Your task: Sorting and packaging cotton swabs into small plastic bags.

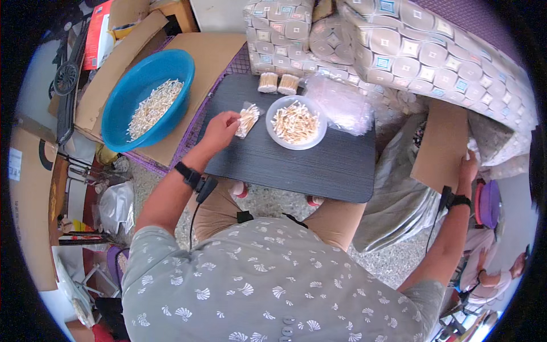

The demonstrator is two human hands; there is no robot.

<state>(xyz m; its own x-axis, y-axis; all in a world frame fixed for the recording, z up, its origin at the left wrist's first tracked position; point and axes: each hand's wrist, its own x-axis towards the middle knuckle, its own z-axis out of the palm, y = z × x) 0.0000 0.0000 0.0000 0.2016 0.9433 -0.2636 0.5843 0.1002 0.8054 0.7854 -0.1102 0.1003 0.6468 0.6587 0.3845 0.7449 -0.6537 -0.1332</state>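
My left hand (221, 130) is closed on the edge of a small clear bag of cotton swabs (248, 119), which lies on the dark folding table (319, 171). Beside it, a round translucent tub (275, 138) holds many loose cotton swabs (296, 122). Two packed bundles of swabs (278, 84) stand behind the tub, near a pile of clear plastic bags (342, 105). Far to the right, my right hand (468, 166) is at the edge of a brown cardboard flap (441, 145). Its fingertips touch something whitish (473, 146) that I cannot make out.
A large blue basin (185, 68) with loose swabs sits on cardboard (213, 48) at the left. Patterned cushioned seating (416, 51) runs along the back and right. Grey cloth (393, 194) hangs right of the table. Another person (490, 273) sits at the lower right.
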